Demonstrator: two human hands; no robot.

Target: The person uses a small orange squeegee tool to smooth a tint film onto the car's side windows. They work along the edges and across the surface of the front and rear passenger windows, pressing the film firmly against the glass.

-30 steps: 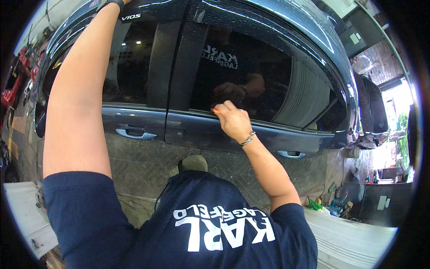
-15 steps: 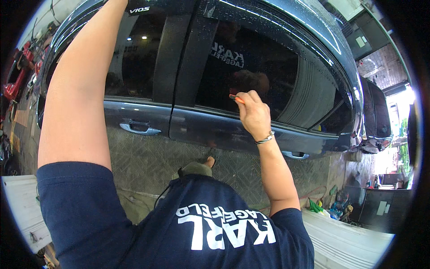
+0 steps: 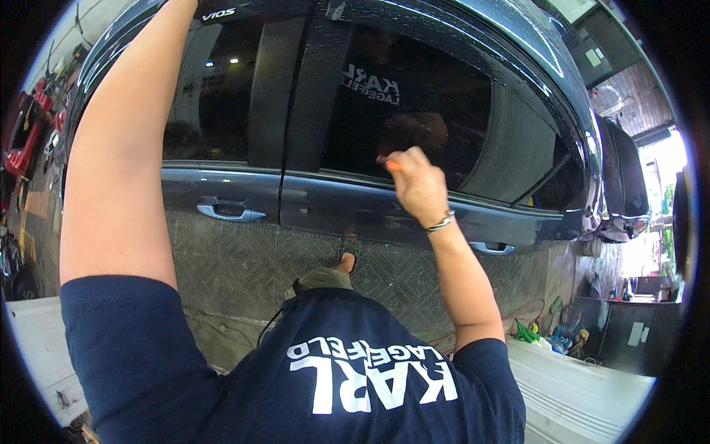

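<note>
- One small, thin orange tool with a dark tip (image 3: 389, 163) is pinched in my right hand (image 3: 423, 189).
- It pokes out left, lying mostly left to right, by the dark, shiny glass car window (image 3: 447, 96); I can't tell if they touch.
- My left hand is out of sight, grip unknown.

The tool (image 3: 393, 164) between my right fingers (image 3: 416, 157) is bright orange. Beyond them, the rear window (image 3: 436, 103) is tinted black; just below them, the rear door (image 3: 351, 204) is glossy blue-grey. Behind them, my bracelet (image 3: 441, 222) is silvery, my T-shirt (image 3: 266, 392) navy with white lettering (image 3: 323, 388).
</note>
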